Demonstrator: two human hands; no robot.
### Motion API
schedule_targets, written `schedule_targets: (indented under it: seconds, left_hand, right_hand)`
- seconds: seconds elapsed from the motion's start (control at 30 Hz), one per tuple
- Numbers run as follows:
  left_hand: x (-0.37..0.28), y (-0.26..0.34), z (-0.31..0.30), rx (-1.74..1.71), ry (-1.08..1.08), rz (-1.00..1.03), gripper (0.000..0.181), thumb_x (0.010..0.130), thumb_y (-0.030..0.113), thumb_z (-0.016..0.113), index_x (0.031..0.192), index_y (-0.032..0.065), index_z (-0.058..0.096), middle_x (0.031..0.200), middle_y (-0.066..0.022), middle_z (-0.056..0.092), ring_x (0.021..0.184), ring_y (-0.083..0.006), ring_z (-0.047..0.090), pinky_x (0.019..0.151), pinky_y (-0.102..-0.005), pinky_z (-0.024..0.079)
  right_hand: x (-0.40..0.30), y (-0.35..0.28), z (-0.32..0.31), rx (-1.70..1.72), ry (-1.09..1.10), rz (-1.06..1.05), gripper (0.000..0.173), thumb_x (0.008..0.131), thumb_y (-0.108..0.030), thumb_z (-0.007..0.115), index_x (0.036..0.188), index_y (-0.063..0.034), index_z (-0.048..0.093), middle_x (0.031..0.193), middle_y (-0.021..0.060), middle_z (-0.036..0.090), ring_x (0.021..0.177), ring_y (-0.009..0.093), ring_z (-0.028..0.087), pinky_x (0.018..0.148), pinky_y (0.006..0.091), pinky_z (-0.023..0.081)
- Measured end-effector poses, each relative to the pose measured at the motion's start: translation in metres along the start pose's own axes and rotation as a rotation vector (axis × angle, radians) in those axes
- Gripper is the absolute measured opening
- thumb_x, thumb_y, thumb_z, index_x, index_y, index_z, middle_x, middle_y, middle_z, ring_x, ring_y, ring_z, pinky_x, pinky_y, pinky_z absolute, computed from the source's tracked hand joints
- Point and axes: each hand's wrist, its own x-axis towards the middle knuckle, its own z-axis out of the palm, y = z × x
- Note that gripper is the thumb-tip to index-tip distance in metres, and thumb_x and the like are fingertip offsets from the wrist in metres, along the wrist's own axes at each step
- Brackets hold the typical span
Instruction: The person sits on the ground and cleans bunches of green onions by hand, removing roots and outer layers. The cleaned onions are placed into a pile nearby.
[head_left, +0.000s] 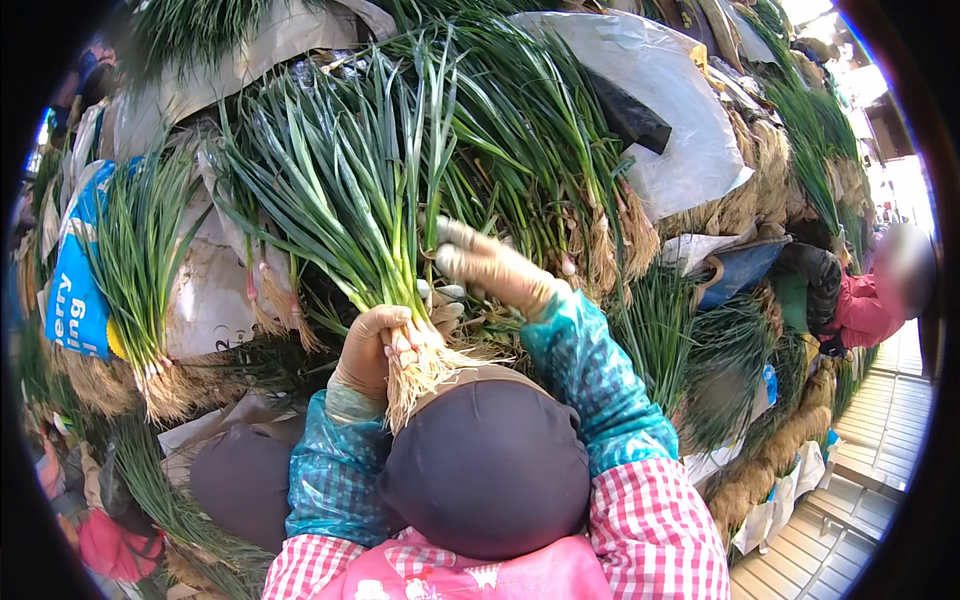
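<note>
My left hand (367, 345), in a tan glove, is closed around the lower stems of a bunch of green onions (345, 187). The pale bulbs and stringy roots (416, 356) stick out below the grip, and the long leaves fan away from me. My right hand (495, 266), also gloved and blurred, is just to the right of the stems with its fingers apart. No object shows clearly in it; whether its fingertips touch the outermost stalk, I cannot tell. Teal plastic sleeve covers reach up both forearms. A rounded dark cloth-covered form (484, 465) sits below the roots.
More onions (540, 150) lie beyond my right hand, beside a white plastic sheet (675, 97) and a dark block (626, 112). Another bunch (146, 277) rests at left over a blue printed bag (75, 277). A person (862, 300) in pink sits at far right.
</note>
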Motion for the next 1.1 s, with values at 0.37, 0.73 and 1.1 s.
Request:
schedule_targets:
  seconds: [0.37, 0.73, 1.1]
  left_hand:
    - [0.003, 0.009, 0.016, 0.072, 0.116, -0.202, 0.055, 0.08, 0.011, 0.048, 0.13, -0.01, 0.039, 0.084, -0.0206, 0.064, 0.064, -0.021, 0.062, 0.067, -0.031, 0.054]
    - [0.017, -0.005, -0.013, 0.368, 0.37, -0.031, 0.02, 0.08, 0.005, 0.051, 0.062, -0.0015, 0.059, 0.057, -0.0105, 0.058, 0.046, -0.0153, 0.052, 0.05, -0.0246, 0.047]
    - [0.012, -0.006, 0.007, 0.241, 0.359, -0.034, 0.024, 0.08, 0.002, 0.049, 0.101, -0.0082, 0.056, 0.079, -0.0141, 0.062, 0.053, -0.0169, 0.057, 0.064, -0.0291, 0.052]
  right_hand:
    - [-0.017, 0.027, -0.071, 0.055, 0.544, 0.016, 0.023, 0.092, -0.024, 0.058, 0.101, -0.0031, 0.065, 0.077, 0.0007, 0.063, 0.055, 0.003, 0.045, 0.047, 0.0187, 0.035]
    - [-0.01, 0.023, 0.027, -1.111, 0.525, -0.378, 0.026, 0.088, -0.033, 0.058, 0.077, -0.0089, 0.058, 0.058, 0.013, 0.058, 0.055, 0.033, 0.06, 0.05, 0.0418, 0.048]
    - [-0.007, 0.029, -0.029, -1.061, 0.713, -0.461, 0.013, 0.083, -0.027, 0.065, 0.085, -0.0138, 0.063, 0.065, 0.0056, 0.064, 0.055, 0.024, 0.063, 0.051, 0.0353, 0.05]
